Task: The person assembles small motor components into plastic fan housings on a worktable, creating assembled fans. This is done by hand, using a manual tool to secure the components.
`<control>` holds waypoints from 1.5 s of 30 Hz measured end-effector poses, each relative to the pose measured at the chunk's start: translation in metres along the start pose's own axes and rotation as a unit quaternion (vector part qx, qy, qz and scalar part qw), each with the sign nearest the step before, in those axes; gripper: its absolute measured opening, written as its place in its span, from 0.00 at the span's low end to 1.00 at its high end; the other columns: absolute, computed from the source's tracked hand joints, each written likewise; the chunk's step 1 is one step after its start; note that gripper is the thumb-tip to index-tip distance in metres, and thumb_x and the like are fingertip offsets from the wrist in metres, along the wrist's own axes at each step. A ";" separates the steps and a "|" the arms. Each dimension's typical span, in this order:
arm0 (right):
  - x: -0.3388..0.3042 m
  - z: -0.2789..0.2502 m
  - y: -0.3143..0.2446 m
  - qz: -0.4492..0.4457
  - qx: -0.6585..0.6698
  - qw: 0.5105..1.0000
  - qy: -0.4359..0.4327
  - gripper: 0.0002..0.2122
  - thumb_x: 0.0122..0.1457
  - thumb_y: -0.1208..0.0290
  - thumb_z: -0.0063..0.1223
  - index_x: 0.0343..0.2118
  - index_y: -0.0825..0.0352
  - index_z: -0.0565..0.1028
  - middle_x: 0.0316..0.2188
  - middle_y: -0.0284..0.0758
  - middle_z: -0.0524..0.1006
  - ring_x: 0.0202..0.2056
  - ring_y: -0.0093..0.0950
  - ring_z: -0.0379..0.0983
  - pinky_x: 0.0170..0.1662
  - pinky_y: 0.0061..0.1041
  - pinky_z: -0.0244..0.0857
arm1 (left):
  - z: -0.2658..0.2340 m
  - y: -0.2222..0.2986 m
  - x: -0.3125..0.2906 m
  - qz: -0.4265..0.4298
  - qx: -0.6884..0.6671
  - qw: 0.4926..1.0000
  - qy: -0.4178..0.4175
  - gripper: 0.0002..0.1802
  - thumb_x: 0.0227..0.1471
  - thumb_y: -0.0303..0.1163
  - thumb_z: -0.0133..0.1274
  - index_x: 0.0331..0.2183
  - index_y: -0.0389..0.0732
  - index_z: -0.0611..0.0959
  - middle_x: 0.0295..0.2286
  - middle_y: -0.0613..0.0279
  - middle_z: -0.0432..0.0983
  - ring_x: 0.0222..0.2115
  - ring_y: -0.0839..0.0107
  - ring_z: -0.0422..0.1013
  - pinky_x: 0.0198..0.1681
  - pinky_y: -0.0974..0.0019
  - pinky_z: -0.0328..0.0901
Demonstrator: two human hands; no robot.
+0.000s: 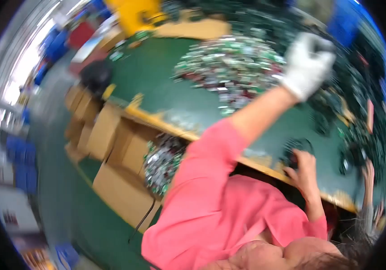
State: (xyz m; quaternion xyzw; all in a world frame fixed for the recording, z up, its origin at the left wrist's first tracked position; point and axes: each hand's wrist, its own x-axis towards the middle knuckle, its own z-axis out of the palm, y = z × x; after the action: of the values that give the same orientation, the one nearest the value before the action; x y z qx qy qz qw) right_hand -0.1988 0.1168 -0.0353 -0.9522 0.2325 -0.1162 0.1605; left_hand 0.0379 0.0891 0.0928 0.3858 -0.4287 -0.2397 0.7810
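Note:
My left hand (pixel 307 67), in a white glove, is raised over the far right of the green table (pixel 139 85). It is blurred; its fingers look curled, and what they hold, if anything, cannot be made out. Below the left forearm, near the front edge, my bare right hand (pixel 304 173) has thumb and fingers closed around a small black coil, seemingly cable (pixel 301 146), on the tabletop. Beyond the left forearm lies a wide heap of small shiny green, silver and dark red pieces (pixel 233 63). Dark tangled parts (pixel 354 99) are piled at the right.
An open cardboard box (pixel 132 148) beside the table's front edge contains similar shiny pieces (pixel 163 162). Another person's hand (pixel 368 173) rests near the right end. A flat cardboard piece (pixel 193 29) and a yellow container (pixel 134 15) are at the back. Blue bins (pixel 22 164) stand far left.

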 end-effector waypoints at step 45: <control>0.001 -0.020 0.048 -0.131 -0.089 0.986 0.048 0.11 0.42 0.63 0.62 0.24 0.62 0.73 0.24 0.31 0.72 0.32 0.29 0.68 0.41 0.31 0.57 | -0.020 -0.051 -0.171 0.091 0.545 0.749 -0.365 0.16 0.42 0.36 0.60 0.37 0.49 0.79 0.34 0.65 0.73 0.32 0.63 0.69 0.33 0.62 0.64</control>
State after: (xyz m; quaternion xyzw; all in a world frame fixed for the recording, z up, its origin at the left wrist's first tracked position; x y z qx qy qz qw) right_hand -0.2231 0.0712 -0.0339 -0.9782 0.1224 -0.1610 0.0468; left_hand -0.0353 0.1876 -0.0379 0.5885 -0.7720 -0.0160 0.2397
